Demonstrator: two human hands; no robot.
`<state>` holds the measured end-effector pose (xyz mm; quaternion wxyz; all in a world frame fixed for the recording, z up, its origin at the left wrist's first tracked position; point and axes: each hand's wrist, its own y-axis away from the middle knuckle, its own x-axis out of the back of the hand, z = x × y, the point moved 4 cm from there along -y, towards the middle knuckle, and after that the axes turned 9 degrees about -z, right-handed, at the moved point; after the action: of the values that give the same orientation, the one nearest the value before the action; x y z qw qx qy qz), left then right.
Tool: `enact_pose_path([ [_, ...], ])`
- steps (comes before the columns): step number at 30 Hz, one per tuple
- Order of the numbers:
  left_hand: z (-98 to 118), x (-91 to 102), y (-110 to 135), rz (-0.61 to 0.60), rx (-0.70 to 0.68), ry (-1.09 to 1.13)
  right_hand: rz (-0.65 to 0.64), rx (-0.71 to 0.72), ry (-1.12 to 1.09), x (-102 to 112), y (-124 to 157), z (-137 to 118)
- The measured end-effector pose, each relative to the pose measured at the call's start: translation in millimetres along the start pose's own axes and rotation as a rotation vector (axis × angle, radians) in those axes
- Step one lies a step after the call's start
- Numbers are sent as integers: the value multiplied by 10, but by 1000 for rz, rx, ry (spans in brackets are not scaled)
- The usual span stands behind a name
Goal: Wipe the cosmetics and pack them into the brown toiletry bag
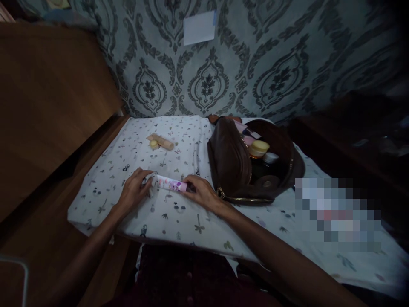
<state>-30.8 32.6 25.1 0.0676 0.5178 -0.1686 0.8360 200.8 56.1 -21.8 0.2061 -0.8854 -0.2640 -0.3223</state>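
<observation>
A white tube with pink and purple print (172, 184) is gripped at its dark-capped right end by my right hand (201, 192), fingers closed. My left hand (136, 187) pinches a crumpled whitish piece, like a tissue (154, 185), against the tube's left end. The tube is held nearly level, just above the patterned white sheet (179, 221). Beyond it lie a beige tube (164, 142) and a small round cream-coloured jar (154, 144), side by side. To the right of my right hand stands an unzipped brown bag (230, 157).
Inside the bag are a yellow-lidded jar (259, 147), a white-lidded jar (271, 158) and pink items. A wooden panel (54, 98) rises at the left. Patterned wallpaper (207, 81) covers the wall behind. A blurred-out patch (338, 215) hides something at the right.
</observation>
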Motion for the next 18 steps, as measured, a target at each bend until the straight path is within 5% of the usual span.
enact_pose_path([
  [4,316,31,-27,112,-62,47,40,61,17,-4,11,-26],
  [10,844,-290,-158,-19,-252,-123,60,122,90,-35,25,-47],
  [18,669,-310,-145,-89,-210,-244,18,99,52,-40,-1,5],
])
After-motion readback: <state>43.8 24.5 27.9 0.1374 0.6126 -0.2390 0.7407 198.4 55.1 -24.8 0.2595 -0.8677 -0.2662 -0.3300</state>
